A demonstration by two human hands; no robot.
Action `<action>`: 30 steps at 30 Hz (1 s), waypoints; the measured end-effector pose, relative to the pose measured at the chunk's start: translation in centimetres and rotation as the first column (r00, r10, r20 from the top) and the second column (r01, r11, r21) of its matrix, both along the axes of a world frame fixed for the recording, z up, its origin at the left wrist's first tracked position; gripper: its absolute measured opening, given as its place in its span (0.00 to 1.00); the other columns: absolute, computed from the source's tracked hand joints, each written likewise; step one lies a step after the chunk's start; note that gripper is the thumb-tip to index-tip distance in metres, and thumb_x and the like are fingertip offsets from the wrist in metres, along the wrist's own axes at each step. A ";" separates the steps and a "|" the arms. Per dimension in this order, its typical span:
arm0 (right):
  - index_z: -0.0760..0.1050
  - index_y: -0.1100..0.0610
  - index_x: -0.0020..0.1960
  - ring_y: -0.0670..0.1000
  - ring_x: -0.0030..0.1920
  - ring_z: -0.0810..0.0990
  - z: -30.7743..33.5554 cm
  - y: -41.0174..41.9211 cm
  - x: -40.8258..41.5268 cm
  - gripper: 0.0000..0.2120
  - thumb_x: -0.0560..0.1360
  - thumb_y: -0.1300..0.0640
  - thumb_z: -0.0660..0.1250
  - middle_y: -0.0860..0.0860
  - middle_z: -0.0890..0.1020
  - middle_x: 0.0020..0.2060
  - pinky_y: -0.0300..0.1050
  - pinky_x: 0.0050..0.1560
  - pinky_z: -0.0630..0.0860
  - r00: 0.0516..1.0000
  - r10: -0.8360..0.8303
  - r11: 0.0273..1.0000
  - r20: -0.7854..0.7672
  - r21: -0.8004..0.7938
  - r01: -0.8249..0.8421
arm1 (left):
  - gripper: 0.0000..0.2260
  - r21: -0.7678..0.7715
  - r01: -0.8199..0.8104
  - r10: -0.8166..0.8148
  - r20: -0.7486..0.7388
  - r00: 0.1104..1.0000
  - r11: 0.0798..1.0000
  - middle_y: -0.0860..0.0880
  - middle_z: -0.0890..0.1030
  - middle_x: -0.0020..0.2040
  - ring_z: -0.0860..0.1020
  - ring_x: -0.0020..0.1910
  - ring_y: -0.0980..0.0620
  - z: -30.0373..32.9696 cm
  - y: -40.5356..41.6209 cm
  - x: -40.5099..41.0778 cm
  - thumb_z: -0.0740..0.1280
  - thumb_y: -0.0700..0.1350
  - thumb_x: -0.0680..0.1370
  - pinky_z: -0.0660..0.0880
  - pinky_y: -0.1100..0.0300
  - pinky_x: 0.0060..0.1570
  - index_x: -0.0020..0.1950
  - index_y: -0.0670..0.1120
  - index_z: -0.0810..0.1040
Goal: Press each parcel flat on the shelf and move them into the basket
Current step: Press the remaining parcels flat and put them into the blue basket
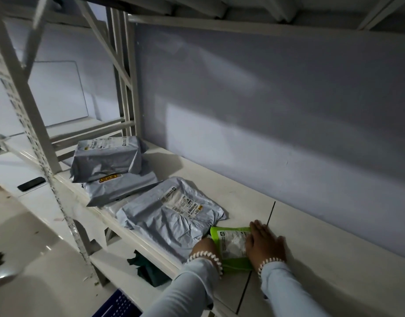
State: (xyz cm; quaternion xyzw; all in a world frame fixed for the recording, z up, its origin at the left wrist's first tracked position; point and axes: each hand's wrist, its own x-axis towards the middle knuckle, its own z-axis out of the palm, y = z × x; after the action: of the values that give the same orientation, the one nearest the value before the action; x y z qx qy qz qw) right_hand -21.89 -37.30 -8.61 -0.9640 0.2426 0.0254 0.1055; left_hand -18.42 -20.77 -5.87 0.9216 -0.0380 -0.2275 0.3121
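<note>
Green parcel (233, 248) lies on the shelf (311, 259) beside a grey parcel (172, 213) — right hand (264, 242) pressing flat, fingers straight; left hand (205, 245) at its edge, grip unclear

We see a black phone (31, 183) on the neighbouring white surface, a dark green bundle (149, 269) on the lower level, a grey-blue back wall (277, 115), perforated white uprights (25, 115).

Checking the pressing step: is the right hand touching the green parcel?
Touching. The head view shows the right hand lying flat on the green parcel, fingers straight across its right side.
</note>
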 end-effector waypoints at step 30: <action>0.55 0.39 0.75 0.57 0.76 0.54 -0.3 2.2 -1.4 0.27 0.77 0.37 0.52 0.49 0.57 0.77 0.60 0.73 0.54 0.989 -0.030 1.000 0.141 0.005 0.029 | 0.15 -0.063 0.088 -0.088 -0.012 0.996 0.994 0.42 0.75 0.65 0.73 0.65 0.45 1.0 0.3 -0.5 0.58 0.42 0.80 0.70 0.57 0.64 0.66 0.41 0.72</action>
State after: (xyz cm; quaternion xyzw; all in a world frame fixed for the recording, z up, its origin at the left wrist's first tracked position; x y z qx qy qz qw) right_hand -23.31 -35.10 -8.96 -0.9596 0.2487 -0.0443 0.1242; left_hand -18.90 -20.46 -4.89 0.9072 -0.0833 -0.2466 0.3305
